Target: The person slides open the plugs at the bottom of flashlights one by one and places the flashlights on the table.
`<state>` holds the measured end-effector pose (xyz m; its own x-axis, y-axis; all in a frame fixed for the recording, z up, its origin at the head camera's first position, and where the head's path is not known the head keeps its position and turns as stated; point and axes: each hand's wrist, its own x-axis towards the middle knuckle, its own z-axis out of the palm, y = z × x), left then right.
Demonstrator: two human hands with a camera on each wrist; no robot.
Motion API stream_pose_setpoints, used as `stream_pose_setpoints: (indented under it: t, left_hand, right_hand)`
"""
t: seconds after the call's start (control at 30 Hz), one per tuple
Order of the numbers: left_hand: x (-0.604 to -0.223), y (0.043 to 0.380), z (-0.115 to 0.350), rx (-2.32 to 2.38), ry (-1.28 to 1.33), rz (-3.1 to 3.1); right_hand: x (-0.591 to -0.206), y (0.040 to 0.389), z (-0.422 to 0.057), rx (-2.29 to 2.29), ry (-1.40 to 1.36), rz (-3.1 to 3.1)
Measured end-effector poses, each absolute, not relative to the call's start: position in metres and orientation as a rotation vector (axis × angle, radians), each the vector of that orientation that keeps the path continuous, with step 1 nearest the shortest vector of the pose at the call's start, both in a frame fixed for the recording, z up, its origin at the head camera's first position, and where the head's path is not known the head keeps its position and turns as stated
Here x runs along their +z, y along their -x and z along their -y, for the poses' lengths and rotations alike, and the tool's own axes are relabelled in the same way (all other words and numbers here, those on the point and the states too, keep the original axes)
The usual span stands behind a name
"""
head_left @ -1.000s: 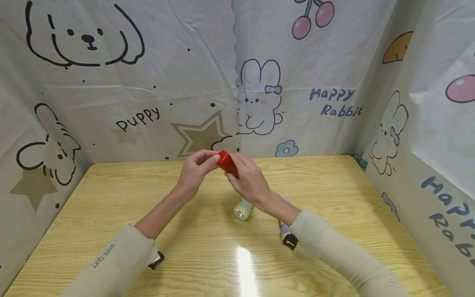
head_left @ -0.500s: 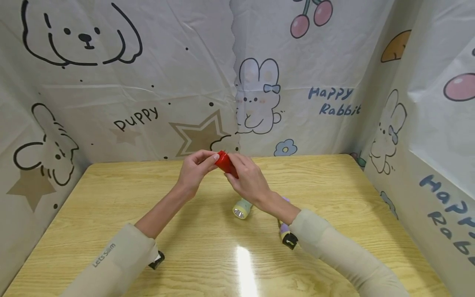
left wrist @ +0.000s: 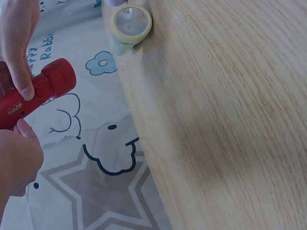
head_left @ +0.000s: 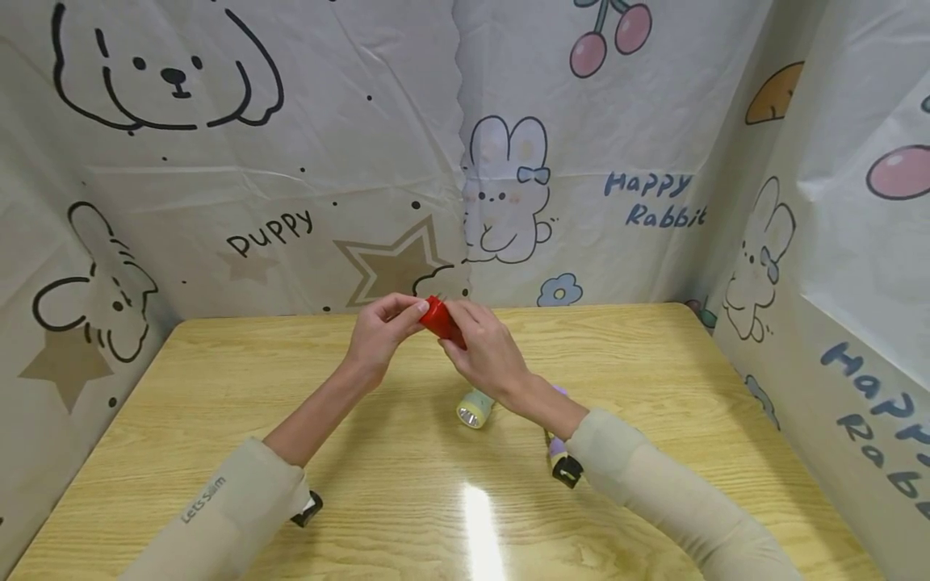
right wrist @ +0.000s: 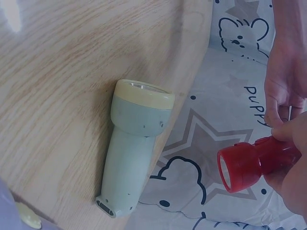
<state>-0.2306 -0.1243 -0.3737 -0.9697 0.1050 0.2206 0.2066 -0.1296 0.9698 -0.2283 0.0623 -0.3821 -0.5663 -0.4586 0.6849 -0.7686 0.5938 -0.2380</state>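
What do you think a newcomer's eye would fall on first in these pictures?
Most likely the bright red flashlight, held up in the right hand with the left hand at its end. Next might come the pale green flashlight, lying on the wooden table, and then the backdrop behind it, printed with cartoon puppies and rabbits.

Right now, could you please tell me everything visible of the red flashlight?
The red flashlight looks like glossy plastic, with a flared head, a pale lens, a side button, pale lettering and what seems a thin metal prong at its tail. It tilts in mid-air: the right hand grips its body, the left hand pinches its tail.
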Motion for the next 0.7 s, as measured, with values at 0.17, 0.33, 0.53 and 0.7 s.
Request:
stream_pose_setpoints:
  t: [0.17,0.33,0.53,0.7]
  left_hand:
    - [-0.3743,0.2303,0.1245,-2.292,0.362,2.021]
    - [-0.3747,0.2305,0.1248,-2.294,0.361,2.016]
    - [-0.3732,0.2308,0.1248,-2.287,0.355,2.017]
    - [-0.3728,0.2302,0.1255,-2.281,0.340,2.014]
  right_hand:
    - [-0.3820,0.2274,-0.0623,0.711,-0.973,2.245]
    - [-0.3815,0.2268,-0.0621,0.711,-0.971,2.246]
    - [-0.3819,0.2270,-0.0616,0.712,-0.967,2.245]
    - [-0.3814,0.2274,-0.0604,0.712,-0.969,2.246]
